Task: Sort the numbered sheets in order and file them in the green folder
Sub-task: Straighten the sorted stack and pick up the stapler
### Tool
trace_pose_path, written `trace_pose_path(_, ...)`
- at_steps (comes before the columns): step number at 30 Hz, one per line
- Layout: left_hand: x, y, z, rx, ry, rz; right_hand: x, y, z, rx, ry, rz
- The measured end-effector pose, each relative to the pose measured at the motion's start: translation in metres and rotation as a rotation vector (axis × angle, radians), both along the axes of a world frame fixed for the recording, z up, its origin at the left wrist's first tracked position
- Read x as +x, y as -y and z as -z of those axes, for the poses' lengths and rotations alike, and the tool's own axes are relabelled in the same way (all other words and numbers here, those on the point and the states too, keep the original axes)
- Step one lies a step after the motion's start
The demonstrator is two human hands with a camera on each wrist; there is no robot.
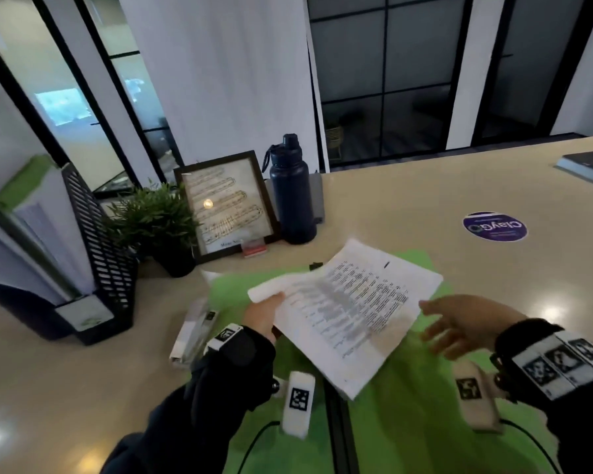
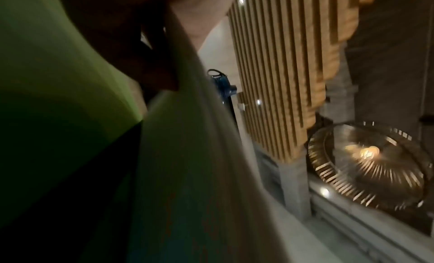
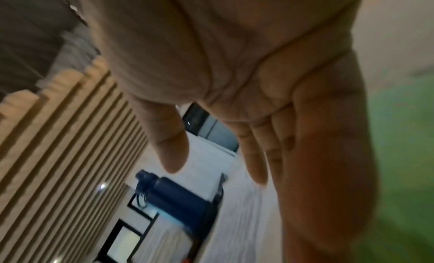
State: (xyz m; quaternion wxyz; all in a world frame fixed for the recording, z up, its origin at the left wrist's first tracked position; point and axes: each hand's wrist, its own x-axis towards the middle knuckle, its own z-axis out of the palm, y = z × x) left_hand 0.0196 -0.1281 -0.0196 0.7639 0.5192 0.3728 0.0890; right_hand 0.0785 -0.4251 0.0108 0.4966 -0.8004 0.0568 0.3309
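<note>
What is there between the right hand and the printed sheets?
Only a narrow gap: the head view shows the green folder under it, between the open right hand and the sheets.

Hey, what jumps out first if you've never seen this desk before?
The printed sheets, pinched at one corner by the left hand, hang over the bright green folder lying open on the table. The right hand is spread open beside them. Behind stands a dark blue bottle.
</note>
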Motion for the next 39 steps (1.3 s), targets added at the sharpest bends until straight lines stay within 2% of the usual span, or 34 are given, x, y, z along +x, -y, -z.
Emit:
trace_pose_path(3, -0.001, 0.004, 0.012, -0.005, -0.054, 0.010, -0.019, -0.006, 0.017, -0.088, -0.177, -0.124)
trace_pose_path(5, 0.000, 0.008, 0.014, -0.062, -0.046, -0.010, -0.025, -0.006, 0.030, -0.037, -0.207, -0.055)
trace_pose_path(8, -0.005, 0.025, 0.009, -0.176, 0.004, 0.006, -0.033, -0.009, 0.041, 0.207, -0.269, 0.129)
trace_pose_path(11, -0.019, 0.045, 0.000, -0.205, 0.030, 0.154, -0.036, -0.018, 0.045, 0.498, -0.274, 0.297)
trace_pose_path(12, -0.025, 0.049, -0.003, -0.139, 0.026, 0.230, -0.033, -0.019, 0.048, 0.556, -0.262, 0.376)
trace_pose_path(14, -0.035, 0.048, -0.006, 0.025, 0.027, 0.395, -0.025, -0.016, 0.054, 0.552, -0.175, 0.467)
trace_pose_path(17, -0.036, 0.026, -0.014, 0.064, 0.018, 0.588, -0.017, -0.009, 0.047, 0.515, 0.027, 0.405)
trace_pose_path(20, -0.027, 0.009, -0.022, 0.027, -0.009, 0.664, -0.019, -0.006, 0.031, 0.507, 0.193, 0.273)
trace_pose_path(22, -0.021, 0.016, -0.028, 0.100, 0.027, 0.668, -0.022, -0.009, 0.022, 0.492, 0.306, 0.190)
trace_pose_path(25, -0.013, 0.041, -0.036, 0.273, 0.109, 0.622, -0.029, -0.020, 0.002, 0.468, 0.487, 0.192)
trace_pose_path(28, -0.005, 0.064, -0.048, 0.489, 0.278, 0.449, -0.035, -0.029, -0.020, 0.501, 0.612, 0.212)
trace_pose_path(31, -0.005, 0.073, -0.055, 0.587, 0.429, 0.318, -0.035, -0.033, -0.028, 0.543, 0.689, 0.242)
trace_pose_path(33, -0.009, 0.074, -0.047, 0.602, 0.435, 0.298, -0.034, -0.035, -0.017, 0.492, 0.683, 0.298)
trace_pose_path(36, -0.012, 0.075, -0.023, 0.551, 0.262, 0.370, -0.037, -0.041, 0.015, 0.461, 0.494, 0.372)
trace_pose_path(39, -0.008, 0.074, -0.014, 0.549, 0.197, 0.346, -0.032, -0.048, 0.031, 0.411, 0.422, 0.336)
